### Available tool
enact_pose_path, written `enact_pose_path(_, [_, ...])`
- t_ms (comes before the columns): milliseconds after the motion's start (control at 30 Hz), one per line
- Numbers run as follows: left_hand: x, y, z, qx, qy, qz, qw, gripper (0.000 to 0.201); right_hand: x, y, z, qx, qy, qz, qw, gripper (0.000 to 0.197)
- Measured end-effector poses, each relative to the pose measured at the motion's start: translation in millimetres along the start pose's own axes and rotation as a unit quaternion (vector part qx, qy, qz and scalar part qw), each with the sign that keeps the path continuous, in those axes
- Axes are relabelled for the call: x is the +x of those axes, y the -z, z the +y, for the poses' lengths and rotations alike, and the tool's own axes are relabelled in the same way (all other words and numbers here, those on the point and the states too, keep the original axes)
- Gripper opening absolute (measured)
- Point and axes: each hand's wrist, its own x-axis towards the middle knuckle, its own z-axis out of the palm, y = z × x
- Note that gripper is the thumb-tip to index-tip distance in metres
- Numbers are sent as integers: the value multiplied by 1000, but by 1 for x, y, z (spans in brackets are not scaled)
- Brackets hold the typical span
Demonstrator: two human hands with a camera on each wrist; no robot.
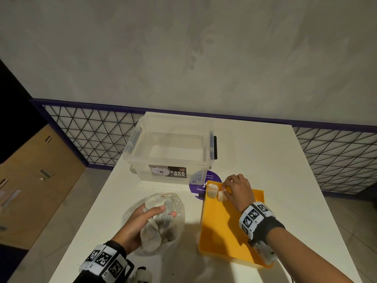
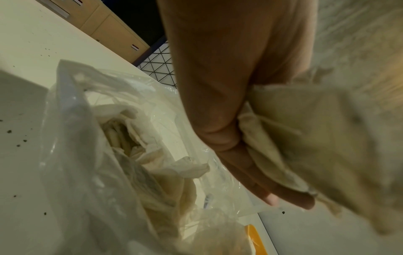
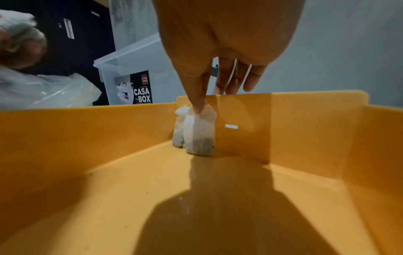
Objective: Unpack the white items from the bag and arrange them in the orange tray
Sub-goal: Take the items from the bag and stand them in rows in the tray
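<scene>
The orange tray (image 1: 222, 231) lies on the white table at the right. Two white tea bags stand upright in its far left corner, one (image 1: 211, 189) against the wall and one (image 1: 222, 196) beside it. My right hand (image 1: 227, 186) pinches the top of the nearer bag (image 3: 199, 132), with the other fingers (image 3: 250, 79) held straight above the tray wall (image 3: 305, 120). To the left lies a clear plastic bag (image 1: 175, 231) with more white bags in it (image 2: 135, 141). My left hand (image 1: 146, 219) grips a bunch of tea bags (image 2: 305, 138) over that bag.
A clear storage box (image 1: 171, 148) with a black label stands behind the tray and bag, partly over a purple round sticker (image 1: 213, 177). A dark mesh fence (image 1: 91, 135) runs behind the table. The table's left edge (image 1: 85, 227) passes close to the plastic bag.
</scene>
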Motion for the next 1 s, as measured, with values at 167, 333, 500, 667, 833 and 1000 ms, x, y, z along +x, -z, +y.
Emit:
enact_pose_path(167, [1, 0, 1, -5, 15, -4, 1000, 36, -3, 3, 2, 7, 10, 23, 1000, 25])
enact_pose_path(333, [-3, -1, 3, -11, 11, -9, 1000, 31, -8, 5, 3, 6, 13, 8, 1000, 24])
enact_pose_path(500, [-2, -2, 2, -14, 11, -8, 1000, 39, -2, 7, 0, -8, -2, 5, 1000, 27])
enact_pose_path(667, [0, -3, 1, -25, 15, -1, 1000, 40, 3, 7, -5, -23, 4, 0, 1000, 25])
enact_pose_path(833, [2, -3, -1, -32, 17, 7, 999, 39, 3, 11, -7, -29, 1, -11, 1000, 25])
enact_pose_path(1000, [1, -5, 0, -20, 21, 4, 1000, 34, 1, 21, -15, -2, 1, 3, 1000, 36])
